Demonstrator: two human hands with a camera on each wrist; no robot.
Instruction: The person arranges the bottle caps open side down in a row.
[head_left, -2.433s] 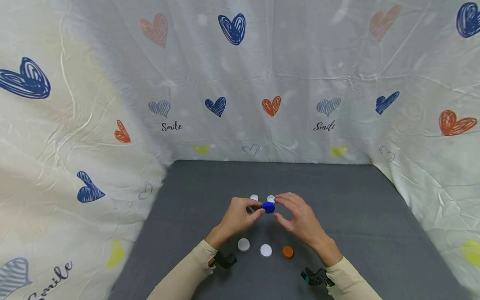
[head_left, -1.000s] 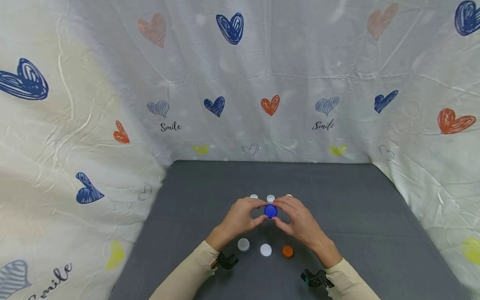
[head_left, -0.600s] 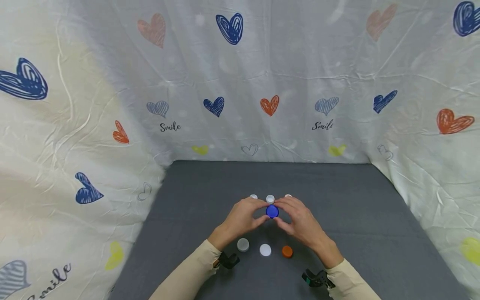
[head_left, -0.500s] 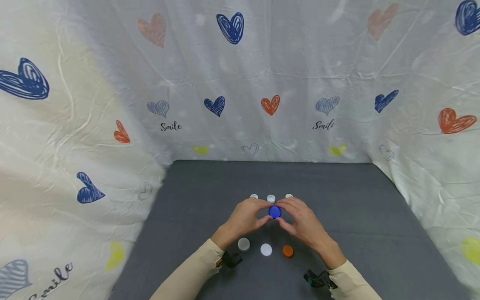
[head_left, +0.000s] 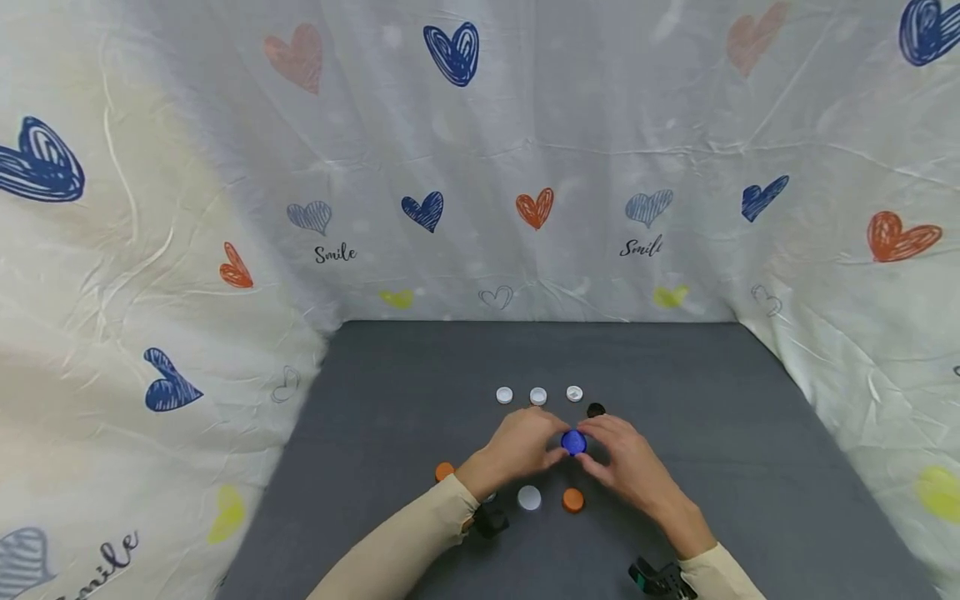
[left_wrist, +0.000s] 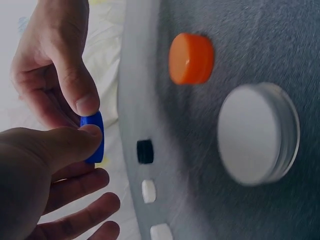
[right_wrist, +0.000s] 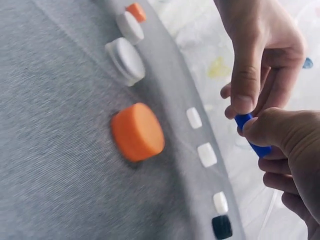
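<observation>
Left hand (head_left: 519,446) and right hand (head_left: 630,465) are together pinching a blue cap (head_left: 573,442), raised over grey cloth (head_left: 712,375); an orange cap (head_left: 573,500) is lying nearer, a black cap (head_left: 596,409) farther and right

Whitish fabric (head_left: 585,100) with blue, orange, pink and yellow hearts (head_left: 452,54) plus some "Smile" lettering (head_left: 335,253) hangs behind the dark grey worktop (head_left: 420,358) and down both sides. It's kinda wrinkly, and the light goes warm and yellowish over on the left.
</observation>
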